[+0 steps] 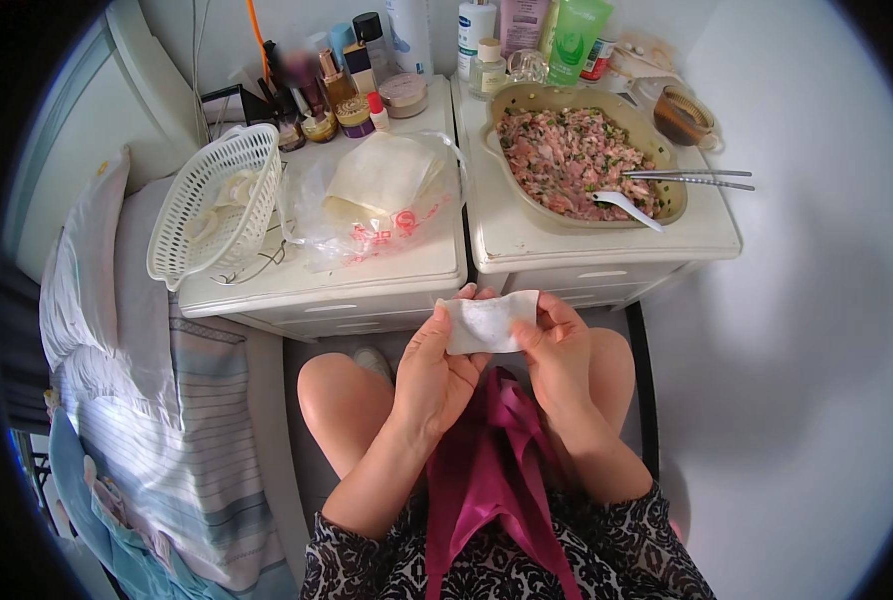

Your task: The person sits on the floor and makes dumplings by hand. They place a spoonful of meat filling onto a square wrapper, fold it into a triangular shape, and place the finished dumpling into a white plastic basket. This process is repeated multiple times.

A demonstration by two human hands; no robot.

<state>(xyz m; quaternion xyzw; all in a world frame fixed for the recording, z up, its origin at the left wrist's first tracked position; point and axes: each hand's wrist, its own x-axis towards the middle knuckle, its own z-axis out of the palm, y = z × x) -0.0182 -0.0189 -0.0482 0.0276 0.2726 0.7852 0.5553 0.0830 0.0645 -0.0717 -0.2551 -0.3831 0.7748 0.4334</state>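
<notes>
A pale wonton wrapper [489,322] is stretched between my two hands above my lap; it looks folded into a rectangle. My left hand [439,362] grips its left end, thumb on top and fingers beneath. At the right end, my right hand [555,348] pinches it between thumb and fingers. Beyond the hands, a beige basin [497,150] holds minced meat filling [567,150] with green bits. A white spoon [627,208] and metal chopsticks [702,178] rest in it. To the left, a stack of wrappers [382,175] lies on a clear plastic bag [427,225].
A white plastic basket [172,235] with a few folded dough pieces [237,188] stands on the left cabinet [397,268]. Bottles and cosmetic jars [352,110] crowd the back. A brown-tinted cup [683,115] sits behind the basin. A bed [207,420] lies left; a white wall [797,300] is right.
</notes>
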